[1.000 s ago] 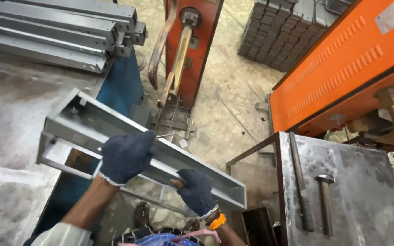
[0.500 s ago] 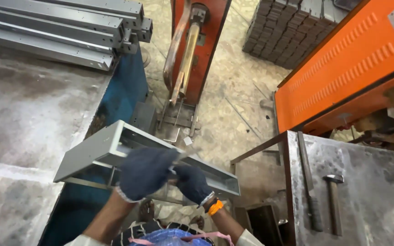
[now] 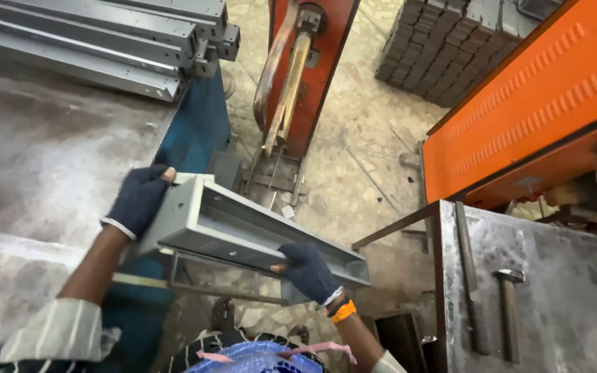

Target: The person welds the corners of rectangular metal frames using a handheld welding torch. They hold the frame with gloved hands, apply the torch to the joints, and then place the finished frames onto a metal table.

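Head cam: L hand gloved, closed round upper end of grey steel channel; R hand clamped on lower edge, mid-length. Channel tilted, over gap beside blue-sided bench. Far end unsupported, prob. edges sharp: may slip, strike feet.

Workshop floor: pale stone, cracked, dusty, scattered debris. Left: big grey metal counter, scuffed surface, blue-painted side. Stack of long grey steel channels lies at its far end. Centre back: orange upright machine with a worn brass-coloured arm hanging down its front. Top right: dark block stack on the floor. Right: orange louvred machine housing, angled. Below it a small steel counter, scratched, carrying a hammer and a flat metal bar. Light is even, daylight-like, soft shadows.
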